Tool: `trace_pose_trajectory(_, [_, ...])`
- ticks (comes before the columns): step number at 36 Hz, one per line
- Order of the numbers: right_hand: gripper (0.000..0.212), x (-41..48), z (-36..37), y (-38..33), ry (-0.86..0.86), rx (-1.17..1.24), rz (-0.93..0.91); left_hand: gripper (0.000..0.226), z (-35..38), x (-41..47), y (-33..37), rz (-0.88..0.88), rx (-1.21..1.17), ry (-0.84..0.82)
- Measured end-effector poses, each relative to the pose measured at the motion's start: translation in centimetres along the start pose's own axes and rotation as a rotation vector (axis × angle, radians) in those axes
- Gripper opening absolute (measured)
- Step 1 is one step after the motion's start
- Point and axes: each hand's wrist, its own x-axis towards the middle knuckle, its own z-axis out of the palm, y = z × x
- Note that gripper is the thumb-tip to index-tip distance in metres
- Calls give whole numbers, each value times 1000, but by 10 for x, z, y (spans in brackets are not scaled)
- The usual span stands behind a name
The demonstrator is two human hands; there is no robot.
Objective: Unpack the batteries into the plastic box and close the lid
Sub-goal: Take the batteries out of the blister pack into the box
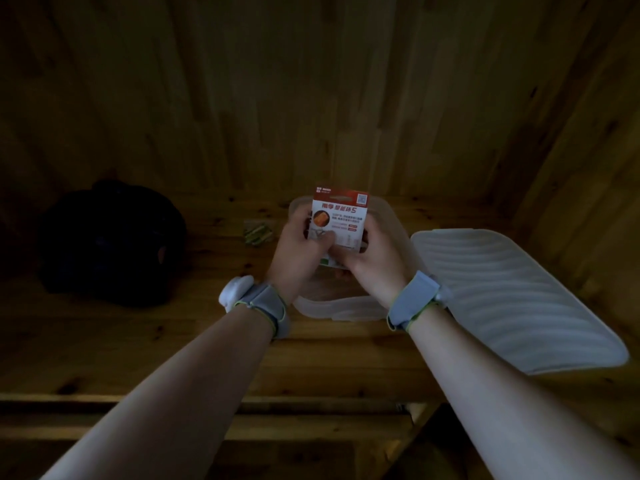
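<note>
Holding a red-and-white printed cardboard battery pack (pixel 341 223) upright, both hands clamped on it: left hand (pixel 299 247) gripping the left edge with thumb across the card face, right hand (pixel 369 258) pinching the lower right corner. Pack hovering directly above the translucent rectangular plastic box (pixel 332 306), open and sitting under both hands. Ribbed translucent plastic lid (pixel 512 299) lying flat just right of the right wrist, apart from the box rim. Small clear-wrapped bundle of greenish batteries (pixel 258 233) lying on the wooden bench (pixel 138 341) just left of the left hand, still outside the box. Dark bag (pixel 110 244) sitting well left, not involved.

Likely working the pack open. Advice for this step:
- keeping the pack over the box opening so loose cells drop inside, not onto the bench
- anchoring the card with the left hand, peeling with the right from the bottom corner
- tearing slowly; cells could spill and roll

Cannot tell whether the pack is already torn; lower edge hidden behind the fingers. Dim lighting, print unreadable.
</note>
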Motion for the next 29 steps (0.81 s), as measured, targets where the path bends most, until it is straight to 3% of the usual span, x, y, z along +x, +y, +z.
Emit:
trace_pose_trajectory(15, [43,1,-1,1,5,-55,-10,51,1,0,3,-71,-76,-47])
trace_pose_trajectory(23, [44,1,0,1,13,-81,-13,43,2,1,2,-18,34,-22])
trace_pose_trajectory(29, [41,0,0,-1,24,-74,-9,50,2,1,-3,16,86,-28])
